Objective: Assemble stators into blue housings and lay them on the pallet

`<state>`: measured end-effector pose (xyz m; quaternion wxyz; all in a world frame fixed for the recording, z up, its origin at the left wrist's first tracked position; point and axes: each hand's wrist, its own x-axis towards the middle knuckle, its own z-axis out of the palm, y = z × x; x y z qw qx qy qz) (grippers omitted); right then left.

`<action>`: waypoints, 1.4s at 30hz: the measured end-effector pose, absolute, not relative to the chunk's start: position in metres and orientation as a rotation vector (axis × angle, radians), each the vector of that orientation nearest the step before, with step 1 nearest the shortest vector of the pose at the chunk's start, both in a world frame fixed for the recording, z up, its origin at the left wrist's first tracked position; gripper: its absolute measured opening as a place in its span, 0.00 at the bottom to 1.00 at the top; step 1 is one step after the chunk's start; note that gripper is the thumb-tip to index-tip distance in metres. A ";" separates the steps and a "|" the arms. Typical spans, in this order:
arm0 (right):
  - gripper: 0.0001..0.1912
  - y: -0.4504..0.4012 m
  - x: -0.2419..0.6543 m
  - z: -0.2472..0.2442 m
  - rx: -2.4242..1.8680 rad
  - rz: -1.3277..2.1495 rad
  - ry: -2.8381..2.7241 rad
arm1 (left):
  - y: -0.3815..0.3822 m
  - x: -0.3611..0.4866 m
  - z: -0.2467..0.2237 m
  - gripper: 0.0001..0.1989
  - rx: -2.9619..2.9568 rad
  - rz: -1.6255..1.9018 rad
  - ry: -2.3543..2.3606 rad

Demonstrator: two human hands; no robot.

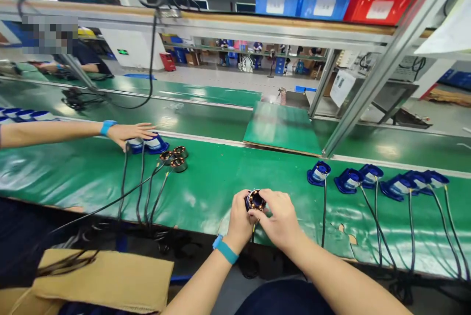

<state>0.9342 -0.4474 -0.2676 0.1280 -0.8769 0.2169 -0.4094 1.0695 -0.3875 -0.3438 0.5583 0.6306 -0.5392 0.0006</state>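
Between both my hands is a motor stator, a dark ring with copper windings showing around its open centre. The fingers of my left hand wrap its left side. My right hand grips it from the right, with thumb and fingers around the rim. A yellow-tipped lead hangs just below it. Part of the ring is hidden by my fingers. To the left on the green mat, several similar wound stators stand together with black cables trailing over the front edge.
A co-worker's hand rests on blue housings at the left. More blue housings with black cables line the right side. A raised green board lies behind. Metal posts and a shelf with bins stand beyond; cardboard sits below left.
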 end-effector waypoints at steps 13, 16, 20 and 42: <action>0.21 -0.456 0.880 -0.288 -2.419 -1.218 0.604 | -0.397 1.023 -0.363 0.25 1.435 0.022 -1.396; 0.20 -0.462 0.877 -0.287 -2.424 -1.179 0.723 | -0.400 1.020 -0.365 0.24 1.445 0.009 -1.402; 0.18 -0.467 0.876 -0.286 -2.469 -1.101 0.699 | -0.403 1.018 -0.369 0.25 1.491 -0.144 -1.372; 0.13 -0.466 0.877 -0.275 -2.630 -0.881 0.871 | -0.402 1.019 -0.367 0.23 1.517 -0.283 -1.363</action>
